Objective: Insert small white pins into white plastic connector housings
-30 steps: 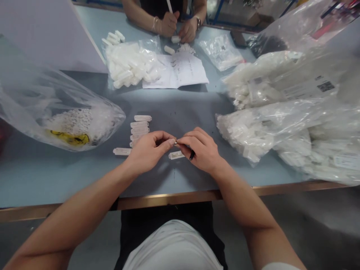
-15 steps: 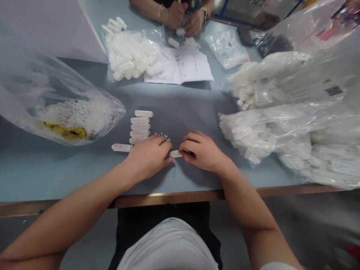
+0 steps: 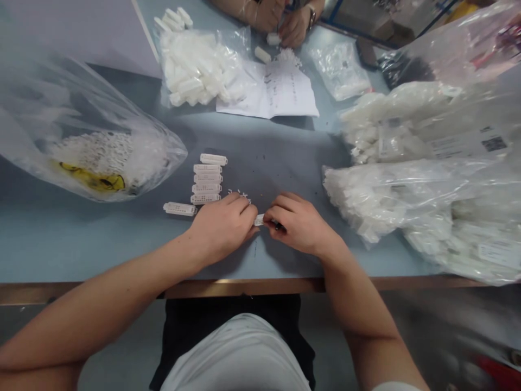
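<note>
My left hand (image 3: 223, 225) and my right hand (image 3: 298, 224) rest on the blue-grey table (image 3: 101, 244), fingers curled, pinching a small white plastic connector (image 3: 259, 220) between them. A black ring shows on my right hand. Just left of my left hand lies a stack of several white connectors (image 3: 207, 181), with one more connector (image 3: 179, 208) lying apart at the lower left. A few tiny white bits (image 3: 241, 194) lie above my left hand's fingers.
A clear bag (image 3: 87, 146) with white parts and a yellow patch lies at left. Large bags of white parts (image 3: 411, 179) crowd the right. A bag of white pieces (image 3: 195, 68) and a paper sheet (image 3: 280, 89) lie farther back, where another person's hands (image 3: 285, 19) work.
My hands came down from a raised pinch onto the table and closed on the connector lying there. The view drifted, so everything shifted slightly.
</note>
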